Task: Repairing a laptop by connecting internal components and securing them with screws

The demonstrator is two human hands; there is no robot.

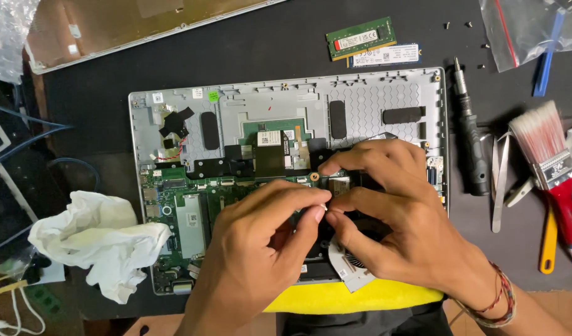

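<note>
From the head camera, an opened laptop chassis (286,124) lies bottom-up on a dark mat (261,50), its silver inner shell bare along the far side and a green circuit board (192,211) filling the near left. Black patches and strips of tape sit across the shell, and a small green sticker is near the top edge. The near right corner holds a cooling fan (351,264), largely covered by the hands.

The left hand (261,249) reaches in from the near edge, thumb and forefinger pinched narrow on a tiny pale piece (324,207) above the board. The right hand (392,218) meets it from the right, fingers curled close and its fingertips touching the same spot; whether it grips the piece too cannot be told. A beaded bracelet (497,305) circles the right wrist. Both hands hide the middle of the board and most of the fan.

Around the chassis: a crumpled white cloth (99,239) lies against its left side, and a yellow pad (354,297) shows under its near edge. Beyond the far edge lie a green memory module (361,38) and a narrow storage card (385,56), just beside each other, with small loose screws (466,26) near them. To the right lie a black screwdriver (469,140), metal tweezers (499,186), a red-handled paintbrush (550,168) and a yellow tool (548,239). A clear plastic bag (529,31) sits in the far right corner.
</note>
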